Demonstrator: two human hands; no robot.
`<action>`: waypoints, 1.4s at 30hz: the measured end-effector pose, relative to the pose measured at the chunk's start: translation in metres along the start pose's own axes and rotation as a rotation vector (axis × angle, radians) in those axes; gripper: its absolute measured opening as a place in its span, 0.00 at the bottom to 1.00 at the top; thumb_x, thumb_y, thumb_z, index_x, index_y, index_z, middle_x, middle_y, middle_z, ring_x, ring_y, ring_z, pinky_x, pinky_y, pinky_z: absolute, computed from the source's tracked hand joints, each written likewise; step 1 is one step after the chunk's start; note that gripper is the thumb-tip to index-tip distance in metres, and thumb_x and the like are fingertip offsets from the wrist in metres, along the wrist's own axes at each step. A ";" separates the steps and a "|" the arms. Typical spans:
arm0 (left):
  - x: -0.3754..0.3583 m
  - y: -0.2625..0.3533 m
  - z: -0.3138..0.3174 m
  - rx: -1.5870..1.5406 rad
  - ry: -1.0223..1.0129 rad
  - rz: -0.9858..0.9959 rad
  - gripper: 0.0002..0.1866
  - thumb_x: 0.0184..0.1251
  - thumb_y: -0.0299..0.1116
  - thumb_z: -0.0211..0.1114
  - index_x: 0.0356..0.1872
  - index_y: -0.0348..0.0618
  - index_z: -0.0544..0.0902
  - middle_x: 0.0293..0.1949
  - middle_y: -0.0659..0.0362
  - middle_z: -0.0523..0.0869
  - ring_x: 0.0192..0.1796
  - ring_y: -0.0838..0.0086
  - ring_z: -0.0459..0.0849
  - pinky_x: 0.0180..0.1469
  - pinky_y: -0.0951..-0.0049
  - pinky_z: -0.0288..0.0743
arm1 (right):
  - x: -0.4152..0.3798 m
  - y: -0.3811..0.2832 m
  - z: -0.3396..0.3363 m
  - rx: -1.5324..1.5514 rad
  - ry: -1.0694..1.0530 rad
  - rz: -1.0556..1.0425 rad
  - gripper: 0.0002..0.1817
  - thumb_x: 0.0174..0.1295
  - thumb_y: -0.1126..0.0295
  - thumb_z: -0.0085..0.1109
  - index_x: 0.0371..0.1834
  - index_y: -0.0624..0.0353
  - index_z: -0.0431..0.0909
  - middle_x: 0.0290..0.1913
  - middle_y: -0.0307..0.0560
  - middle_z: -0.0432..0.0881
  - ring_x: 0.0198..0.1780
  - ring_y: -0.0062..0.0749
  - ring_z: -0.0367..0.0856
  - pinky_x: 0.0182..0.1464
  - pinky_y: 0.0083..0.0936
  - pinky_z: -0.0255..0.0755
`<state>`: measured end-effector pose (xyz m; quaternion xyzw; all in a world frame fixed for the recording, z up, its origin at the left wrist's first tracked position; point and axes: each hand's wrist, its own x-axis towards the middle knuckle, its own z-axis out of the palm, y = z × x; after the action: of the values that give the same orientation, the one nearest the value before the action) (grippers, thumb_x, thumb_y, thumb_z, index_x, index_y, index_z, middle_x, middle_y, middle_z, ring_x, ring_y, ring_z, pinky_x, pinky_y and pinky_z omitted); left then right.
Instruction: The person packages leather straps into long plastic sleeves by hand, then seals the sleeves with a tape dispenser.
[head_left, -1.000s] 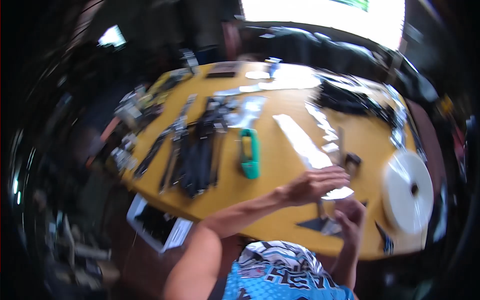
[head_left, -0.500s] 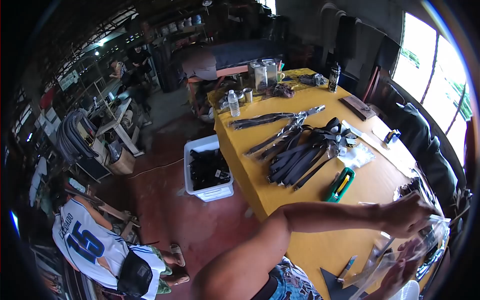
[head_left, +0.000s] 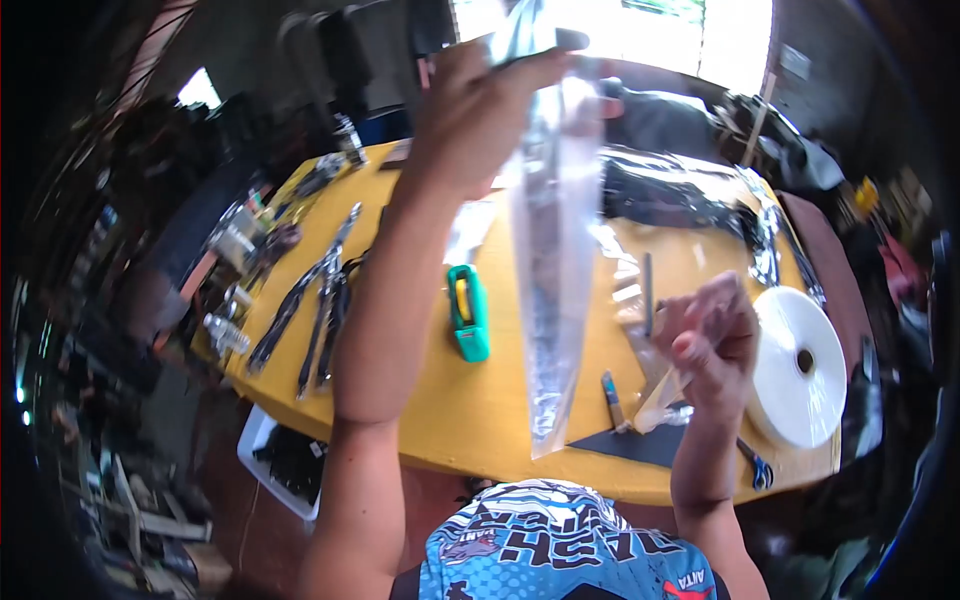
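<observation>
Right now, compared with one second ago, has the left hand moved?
Yes: the left hand has gone from right of the green tool to above it in the picture.

light: back window blown out | edges: dim, fisheye-bent, black corners | plastic sleeve: glare, slight blur

The person's left hand holds a long clear plastic sleeve upright above the yellow tabletop, the right hand just beside a white roll.
</observation>
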<state>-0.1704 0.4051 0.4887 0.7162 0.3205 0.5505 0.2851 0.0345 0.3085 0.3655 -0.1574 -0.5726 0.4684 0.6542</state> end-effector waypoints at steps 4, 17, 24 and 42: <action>-0.001 -0.012 0.019 -0.339 -0.162 0.037 0.15 0.64 0.28 0.53 0.50 0.30 0.74 0.44 0.44 0.82 0.42 0.58 0.84 0.43 0.64 0.81 | -0.030 0.022 -0.009 0.107 -0.010 0.097 0.12 0.52 0.69 0.68 0.30 0.62 0.74 0.26 0.37 0.76 0.25 0.12 0.69 0.28 0.10 0.61; 0.003 -0.059 0.023 -0.504 -0.005 -0.117 0.25 0.66 0.44 0.54 0.55 0.32 0.69 0.47 0.46 0.81 0.47 0.58 0.83 0.49 0.64 0.78 | -0.103 0.144 -0.030 0.004 0.028 0.468 0.05 0.58 0.73 0.62 0.30 0.65 0.79 0.27 0.32 0.78 0.32 0.12 0.71 0.35 0.14 0.66; -0.073 -0.139 0.055 -0.856 -0.045 -0.358 0.42 0.65 0.65 0.35 0.60 0.31 0.64 0.51 0.46 0.78 0.51 0.57 0.80 0.56 0.61 0.72 | -0.123 0.175 -0.042 0.038 0.027 0.750 0.07 0.58 0.70 0.63 0.30 0.64 0.80 0.20 0.31 0.74 0.21 0.12 0.68 0.22 0.12 0.60; -0.203 -0.227 0.088 -0.515 0.020 -0.493 0.16 0.72 0.31 0.47 0.49 0.29 0.77 0.46 0.51 0.82 0.48 0.72 0.82 0.54 0.73 0.71 | -0.182 0.229 -0.062 -0.454 -0.046 1.005 0.21 0.47 0.51 0.70 0.20 0.61 0.78 0.18 0.34 0.73 0.22 0.17 0.68 0.24 0.18 0.62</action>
<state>-0.1558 0.3871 0.1722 0.5162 0.3372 0.5350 0.5776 0.0083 0.3020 0.0682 -0.5383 -0.5276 0.5911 0.2872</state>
